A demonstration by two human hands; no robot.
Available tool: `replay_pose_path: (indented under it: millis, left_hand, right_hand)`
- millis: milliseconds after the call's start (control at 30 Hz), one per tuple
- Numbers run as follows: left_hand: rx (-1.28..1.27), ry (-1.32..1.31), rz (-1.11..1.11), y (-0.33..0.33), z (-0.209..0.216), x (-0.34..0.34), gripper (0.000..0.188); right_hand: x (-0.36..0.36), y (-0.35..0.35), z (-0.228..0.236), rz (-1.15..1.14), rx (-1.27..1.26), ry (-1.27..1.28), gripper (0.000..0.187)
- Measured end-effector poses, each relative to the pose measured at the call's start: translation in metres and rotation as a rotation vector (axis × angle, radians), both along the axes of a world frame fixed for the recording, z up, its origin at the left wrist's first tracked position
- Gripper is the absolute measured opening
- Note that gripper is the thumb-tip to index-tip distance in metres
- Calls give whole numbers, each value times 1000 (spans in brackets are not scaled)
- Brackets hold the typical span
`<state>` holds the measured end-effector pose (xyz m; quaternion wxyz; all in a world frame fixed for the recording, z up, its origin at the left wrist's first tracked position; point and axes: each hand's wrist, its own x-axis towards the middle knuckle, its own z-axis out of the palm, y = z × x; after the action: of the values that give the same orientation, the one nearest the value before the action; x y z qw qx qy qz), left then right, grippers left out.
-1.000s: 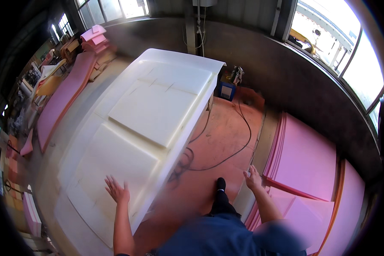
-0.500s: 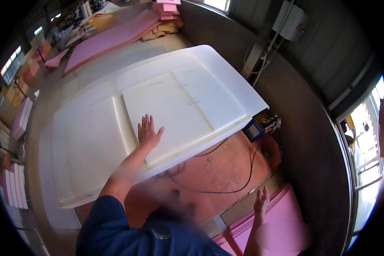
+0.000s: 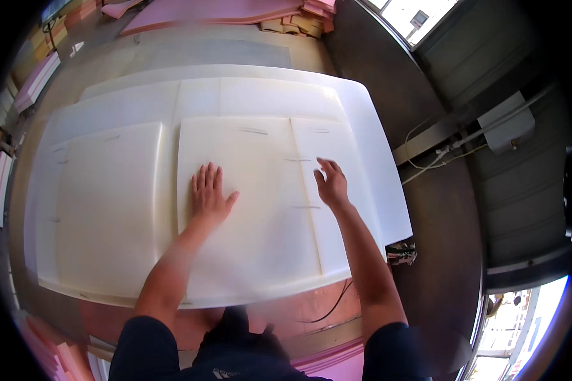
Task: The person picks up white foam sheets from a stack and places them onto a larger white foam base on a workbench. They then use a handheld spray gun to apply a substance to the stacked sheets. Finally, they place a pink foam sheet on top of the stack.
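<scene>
A large white foam sheet (image 3: 200, 95) covers the surface in front of me. On it lie a square white foam panel (image 3: 248, 247) in the middle and another white panel (image 3: 108, 209) to the left. My left hand (image 3: 211, 195) rests flat on the middle panel near its left edge, fingers stretched. Over the right part of that panel, beyond a yellowish seam line, my right hand (image 3: 332, 183) has its fingers loosely bent and apart, holding nothing. Whether it touches the foam I cannot tell. Short dark marks cross the panel near the seam.
Pink foam sheets (image 3: 210, 11) and yellowish foam pieces (image 3: 292, 26) lie at the far side. A dark wall (image 3: 435, 222) runs along the right, with a grey box (image 3: 507, 120) and cables. More pink sheets (image 3: 330, 362) lie below me, by an orange-brown surface (image 3: 286, 311).
My right hand has come up from beside the pink sheets to over the white foam. The left hand stays flat on the panel. My view has turned to face the foam more squarely.
</scene>
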<state>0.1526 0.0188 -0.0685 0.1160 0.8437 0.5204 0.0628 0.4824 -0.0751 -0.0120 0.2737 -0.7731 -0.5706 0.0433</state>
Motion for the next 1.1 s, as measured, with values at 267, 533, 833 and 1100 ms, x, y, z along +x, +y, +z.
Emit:
replay_pose_path:
  millis: [267, 533, 833, 1100]
  left_hand:
    - [8, -48, -14, 4, 8, -5, 85]
    - [2, -84, 15, 3, 11, -2, 84]
    - [44, -22, 25, 2, 5, 1, 83]
    - [126, 67, 123, -35, -24, 60, 83]
  right_hand:
    - [34, 196, -42, -61, -346, -197, 46]
    - [35, 210, -48, 10, -375, -192, 28]
    - [71, 72, -57, 228, -74, -58, 63]
    - [164, -300, -29, -290, 93, 332, 40]
